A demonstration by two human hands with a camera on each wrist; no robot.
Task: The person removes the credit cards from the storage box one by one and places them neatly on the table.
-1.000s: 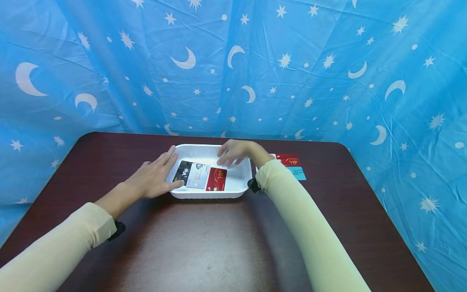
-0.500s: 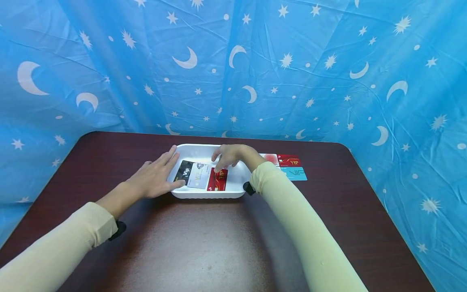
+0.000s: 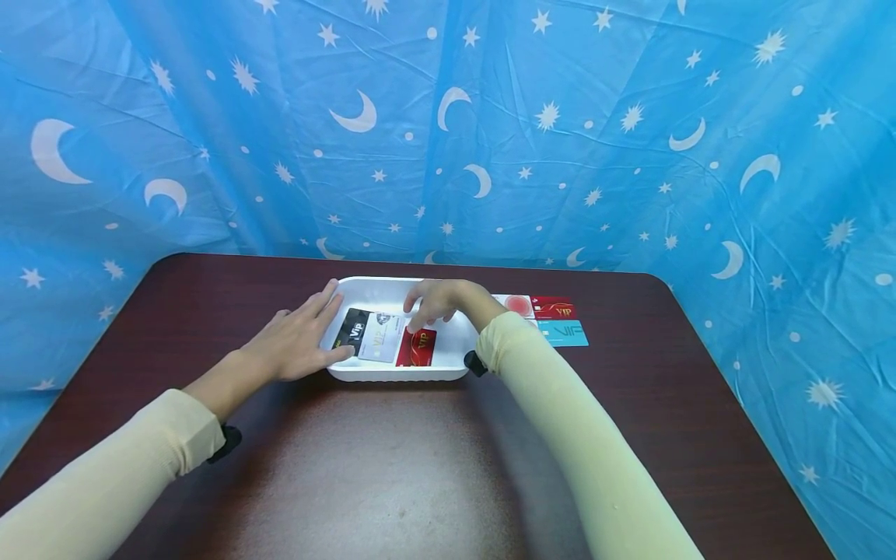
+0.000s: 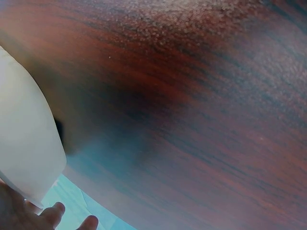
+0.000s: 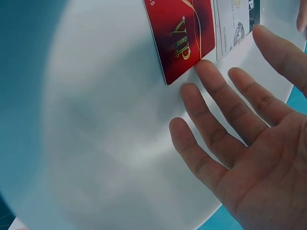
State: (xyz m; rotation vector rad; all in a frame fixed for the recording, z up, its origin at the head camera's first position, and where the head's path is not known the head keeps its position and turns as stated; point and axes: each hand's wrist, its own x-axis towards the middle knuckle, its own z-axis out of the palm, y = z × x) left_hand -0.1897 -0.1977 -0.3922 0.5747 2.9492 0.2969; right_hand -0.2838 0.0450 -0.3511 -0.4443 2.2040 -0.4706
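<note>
A white plastic tray (image 3: 392, 375) holds a row of three VIP cards: a black card (image 3: 352, 325), a silver-white card (image 3: 380, 341) and a red card (image 3: 416, 351). My left hand (image 3: 294, 342) rests on the tray's left side with fingers spread, its thumb over the front rim near the black card. Inside the tray, my right hand (image 3: 437, 302) hovers with loosely bent fingers over the red card's far edge. In the right wrist view, one fingertip (image 5: 207, 69) is right at the corner of that card, and nothing is pinched between fingers and thumb.
On the table (image 3: 392, 467) just right of the tray lie more cards: a second red VIP card (image 3: 554, 307), a light blue card (image 3: 565, 333) and a white card with a pink-red disc (image 3: 518, 305), partly behind my right arm. A blue star-patterned curtain (image 3: 448, 132) hangs behind.
My right hand has shifted left and toward me inside the tray, to the red card's far edge, and then held nearly still. The left hand and the cards stay put.
</note>
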